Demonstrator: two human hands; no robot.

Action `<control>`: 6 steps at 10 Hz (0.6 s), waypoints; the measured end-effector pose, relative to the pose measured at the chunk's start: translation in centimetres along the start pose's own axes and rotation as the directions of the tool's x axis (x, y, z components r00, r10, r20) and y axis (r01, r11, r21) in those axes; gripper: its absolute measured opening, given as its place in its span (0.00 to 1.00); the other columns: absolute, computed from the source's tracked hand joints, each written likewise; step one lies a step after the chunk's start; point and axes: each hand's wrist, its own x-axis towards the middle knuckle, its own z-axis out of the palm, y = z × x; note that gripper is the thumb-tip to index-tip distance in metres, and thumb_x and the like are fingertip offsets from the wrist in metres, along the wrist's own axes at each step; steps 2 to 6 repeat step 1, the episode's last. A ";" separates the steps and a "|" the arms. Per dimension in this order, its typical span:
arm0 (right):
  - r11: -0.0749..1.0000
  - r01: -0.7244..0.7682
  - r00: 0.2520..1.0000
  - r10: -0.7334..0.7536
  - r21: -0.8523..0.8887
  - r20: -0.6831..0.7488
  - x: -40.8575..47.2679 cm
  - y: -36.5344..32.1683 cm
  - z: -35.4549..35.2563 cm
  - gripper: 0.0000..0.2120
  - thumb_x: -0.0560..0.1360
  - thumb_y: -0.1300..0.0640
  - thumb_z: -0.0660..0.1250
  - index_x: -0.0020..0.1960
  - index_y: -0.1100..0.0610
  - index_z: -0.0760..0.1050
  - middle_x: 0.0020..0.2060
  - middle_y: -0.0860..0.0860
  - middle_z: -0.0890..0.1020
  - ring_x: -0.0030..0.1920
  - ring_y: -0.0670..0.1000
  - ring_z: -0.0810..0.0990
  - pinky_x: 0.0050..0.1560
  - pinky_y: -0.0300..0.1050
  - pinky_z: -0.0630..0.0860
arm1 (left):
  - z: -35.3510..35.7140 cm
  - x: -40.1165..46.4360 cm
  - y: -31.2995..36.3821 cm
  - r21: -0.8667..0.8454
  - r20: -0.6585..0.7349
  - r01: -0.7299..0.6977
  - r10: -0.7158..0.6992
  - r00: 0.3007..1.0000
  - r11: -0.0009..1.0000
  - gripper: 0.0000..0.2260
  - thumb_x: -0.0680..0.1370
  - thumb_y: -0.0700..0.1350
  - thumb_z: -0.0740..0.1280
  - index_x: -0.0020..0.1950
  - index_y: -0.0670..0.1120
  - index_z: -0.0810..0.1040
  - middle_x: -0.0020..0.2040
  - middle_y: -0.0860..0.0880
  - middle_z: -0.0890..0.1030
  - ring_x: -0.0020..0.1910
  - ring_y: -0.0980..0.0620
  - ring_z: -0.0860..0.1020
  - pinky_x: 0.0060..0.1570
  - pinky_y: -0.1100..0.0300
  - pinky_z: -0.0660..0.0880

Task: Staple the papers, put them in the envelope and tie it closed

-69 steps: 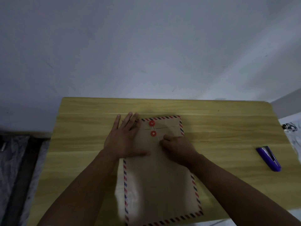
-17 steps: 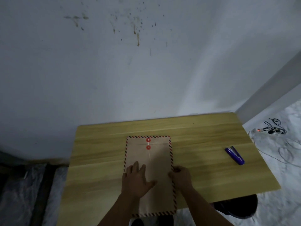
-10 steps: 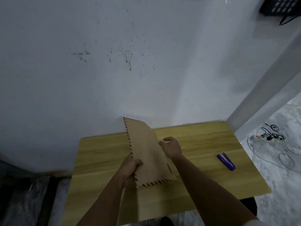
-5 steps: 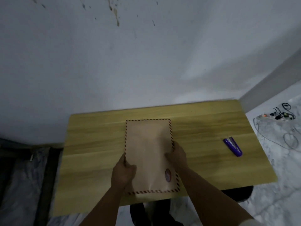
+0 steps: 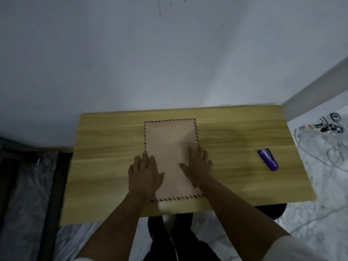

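On yellow wooden surface: brown paper envelope with red-blue striped border plain side up; left hand, right hand flat, fingers extended, pressing it, likely smoothing.

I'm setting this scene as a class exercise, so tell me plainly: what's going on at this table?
A person presses both hands flat on a brown envelope with a red-and-blue striped border, lying on the wooden table. The left hand covers its left edge, the right hand its right side. No clasp or string shows on the upward face. A purple stapler lies untouched to the right.
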 end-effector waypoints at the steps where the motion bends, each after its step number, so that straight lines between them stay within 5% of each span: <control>1: 0.929 0.096 0.988 -0.045 0.358 -0.148 -0.5 -1.0 -4.5 0.41 0.76 0.34 0.66 0.81 0.49 0.54 0.79 0.56 0.59 0.77 0.60 0.58 0.71 0.65 0.65 | 0.0 -1.4 -0.7 -0.070 -0.099 -0.066 0.059 0.993 0.995 0.35 0.79 0.70 0.56 0.81 0.52 0.60 0.83 0.47 0.57 0.83 0.40 0.53 0.76 0.39 0.63; 6: 0.929 0.096 0.988 -0.045 0.358 -0.148 -0.5 -1.0 -4.5 0.41 0.76 0.34 0.66 0.81 0.49 0.54 0.79 0.56 0.59 0.77 0.60 0.58 0.71 0.65 0.65 | 0.0 -1.4 -0.7 -0.070 -0.099 -0.066 0.059 0.993 0.995 0.35 0.79 0.70 0.56 0.81 0.52 0.60 0.83 0.47 0.57 0.83 0.40 0.53 0.76 0.39 0.63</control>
